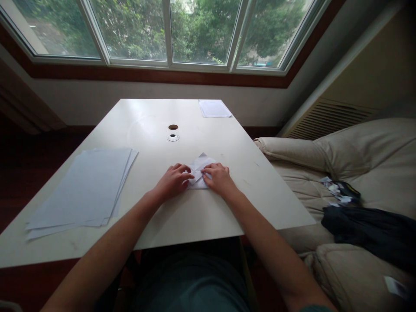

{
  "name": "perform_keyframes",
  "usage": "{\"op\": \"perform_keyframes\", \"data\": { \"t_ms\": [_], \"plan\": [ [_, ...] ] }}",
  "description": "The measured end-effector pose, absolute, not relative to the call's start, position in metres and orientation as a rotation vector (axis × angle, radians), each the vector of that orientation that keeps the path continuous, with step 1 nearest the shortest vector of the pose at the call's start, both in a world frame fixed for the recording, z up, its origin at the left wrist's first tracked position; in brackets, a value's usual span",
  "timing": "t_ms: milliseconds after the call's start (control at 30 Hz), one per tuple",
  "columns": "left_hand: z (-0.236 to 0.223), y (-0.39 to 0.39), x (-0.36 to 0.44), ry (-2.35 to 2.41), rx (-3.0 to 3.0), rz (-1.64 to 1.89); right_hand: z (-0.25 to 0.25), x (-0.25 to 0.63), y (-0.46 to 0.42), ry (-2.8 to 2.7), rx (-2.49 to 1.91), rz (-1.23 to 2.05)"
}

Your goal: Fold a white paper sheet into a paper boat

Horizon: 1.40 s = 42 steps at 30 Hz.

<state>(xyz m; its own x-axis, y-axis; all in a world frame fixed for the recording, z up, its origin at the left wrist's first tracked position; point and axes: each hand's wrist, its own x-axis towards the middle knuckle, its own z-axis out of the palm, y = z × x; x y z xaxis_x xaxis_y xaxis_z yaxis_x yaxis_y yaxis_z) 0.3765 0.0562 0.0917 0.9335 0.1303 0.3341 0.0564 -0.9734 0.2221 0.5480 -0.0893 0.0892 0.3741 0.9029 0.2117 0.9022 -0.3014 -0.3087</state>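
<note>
left hand (177,179) and right hand (219,177) touch creased, pointed white paper (202,162).

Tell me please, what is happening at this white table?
A person has both hands, the left hand and the right hand, on a small folded sheet of paper lying on the table. A pile of larger sheets lies to the left, and more paper lies at the far edge, near the window.
</note>
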Motion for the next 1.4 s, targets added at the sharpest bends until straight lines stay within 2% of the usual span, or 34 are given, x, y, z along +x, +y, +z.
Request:
{"op": "perform_keyframes", "data": {
  "t_ms": [333, 967, 1233, 1400],
  "plan": [
    [0.104, 0.04, 0.377, 0.118, 3.003, 0.328, 0.096, 0.552, -0.093, -1.625, -2.091, -0.018],
    [0.102, 0.047, 0.37, 0.009, 3.202, 0.439, 0.102, 0.552, -0.1, -1.827, -2.069, 0.103],
    [0.102, 0.049, 0.37, 0.293, 3.153, 0.408, 0.095, 0.557, -0.094, -1.787, -2.085, 0.054],
    [0.101, 0.054, 0.367, 0.313, 3.099, 0.474, 0.094, 0.564, -0.093, -1.778, -2.032, -0.011]
  ]
}}
